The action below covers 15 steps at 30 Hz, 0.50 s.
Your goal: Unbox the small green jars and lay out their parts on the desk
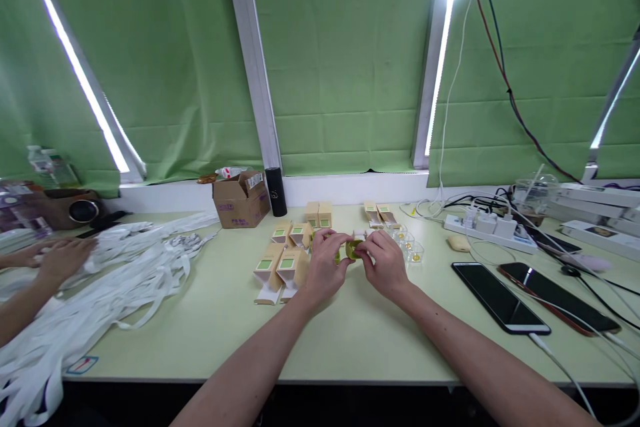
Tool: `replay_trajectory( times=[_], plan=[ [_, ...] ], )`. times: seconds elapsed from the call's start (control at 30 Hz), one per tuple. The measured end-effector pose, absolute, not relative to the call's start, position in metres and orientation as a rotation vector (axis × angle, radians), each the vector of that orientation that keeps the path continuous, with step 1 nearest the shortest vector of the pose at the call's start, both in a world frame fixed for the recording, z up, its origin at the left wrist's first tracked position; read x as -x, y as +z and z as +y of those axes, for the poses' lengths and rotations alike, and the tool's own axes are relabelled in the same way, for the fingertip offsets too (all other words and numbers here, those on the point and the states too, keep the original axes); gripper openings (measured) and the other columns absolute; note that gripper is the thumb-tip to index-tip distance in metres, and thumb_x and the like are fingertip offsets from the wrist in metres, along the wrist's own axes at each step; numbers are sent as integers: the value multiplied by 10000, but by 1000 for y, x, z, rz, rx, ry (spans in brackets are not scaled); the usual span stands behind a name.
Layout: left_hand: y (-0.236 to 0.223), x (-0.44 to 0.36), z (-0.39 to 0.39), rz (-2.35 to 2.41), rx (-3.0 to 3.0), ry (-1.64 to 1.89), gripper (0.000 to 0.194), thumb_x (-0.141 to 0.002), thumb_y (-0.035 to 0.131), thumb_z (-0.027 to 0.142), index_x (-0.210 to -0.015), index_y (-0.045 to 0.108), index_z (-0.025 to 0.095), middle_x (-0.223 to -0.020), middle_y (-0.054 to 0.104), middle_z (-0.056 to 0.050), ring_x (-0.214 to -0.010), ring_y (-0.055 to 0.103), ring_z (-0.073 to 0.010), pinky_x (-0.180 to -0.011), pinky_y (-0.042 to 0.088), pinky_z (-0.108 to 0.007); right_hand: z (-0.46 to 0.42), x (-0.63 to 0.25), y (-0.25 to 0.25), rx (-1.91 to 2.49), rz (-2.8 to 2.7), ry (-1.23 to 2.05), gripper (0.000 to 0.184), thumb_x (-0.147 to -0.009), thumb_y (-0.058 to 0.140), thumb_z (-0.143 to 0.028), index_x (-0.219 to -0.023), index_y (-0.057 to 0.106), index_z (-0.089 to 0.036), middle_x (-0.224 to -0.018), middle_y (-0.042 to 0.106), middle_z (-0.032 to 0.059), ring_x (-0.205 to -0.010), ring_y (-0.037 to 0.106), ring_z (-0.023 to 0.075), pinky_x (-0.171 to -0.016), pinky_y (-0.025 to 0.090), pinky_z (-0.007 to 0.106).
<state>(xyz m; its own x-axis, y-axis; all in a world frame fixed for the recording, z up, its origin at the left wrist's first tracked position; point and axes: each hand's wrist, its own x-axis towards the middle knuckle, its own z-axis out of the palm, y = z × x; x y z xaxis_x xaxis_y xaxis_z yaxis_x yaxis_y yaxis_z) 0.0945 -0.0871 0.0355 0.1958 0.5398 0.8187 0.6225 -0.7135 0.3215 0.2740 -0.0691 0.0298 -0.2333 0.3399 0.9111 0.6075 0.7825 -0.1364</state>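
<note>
Between my two hands is a small round yellow-green piece [353,249], too small to make out its exact kind. The fingertips of my left hand [325,267] close on its left side. From the right, the thumb and fingers of my right hand [387,263] pinch it. Small cardboard boxes with green labels and open flaps [292,265] stand just left of my left hand. Behind my right hand are several small clear containers with yellow centres [414,252], partly hidden by the hand. Two more open boxes [379,215] lie farther back.
Two phones [500,297] [555,293] and a white power strip [490,232] with cables lie at right. Left of the boxes, another person's hands [65,260] touch a heap of white straps [135,273]. A brown carton [241,200] and black cylinder [276,192] stand behind.
</note>
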Motion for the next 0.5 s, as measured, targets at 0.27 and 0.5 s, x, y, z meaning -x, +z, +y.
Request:
replay_trajectory(
  times=[0.27, 0.5],
  plan=[
    [36, -96, -89, -1180, 2336, -1566, 408, -812, 726, 67, -1169, 648, 250, -1101, 727, -58, -1180, 504, -291, -1015, 492, -506, -68, -275, 28, 703, -1851, -289, 196, -983, 547, -137, -843, 661, -212, -788, 580, 48, -769, 518, 201, -650, 385, 341],
    [38, -96, -90, -1193, 2328, -1559, 422, -804, 731, 49, -1169, 648, 245, -1096, 727, -60, -1176, 503, -291, -1010, 495, -503, -70, -274, 30, 686, -1845, -287, 201, -985, 542, -131, -838, 654, -211, -776, 571, 44, -761, 501, 197, -645, 375, 338]
  ],
)
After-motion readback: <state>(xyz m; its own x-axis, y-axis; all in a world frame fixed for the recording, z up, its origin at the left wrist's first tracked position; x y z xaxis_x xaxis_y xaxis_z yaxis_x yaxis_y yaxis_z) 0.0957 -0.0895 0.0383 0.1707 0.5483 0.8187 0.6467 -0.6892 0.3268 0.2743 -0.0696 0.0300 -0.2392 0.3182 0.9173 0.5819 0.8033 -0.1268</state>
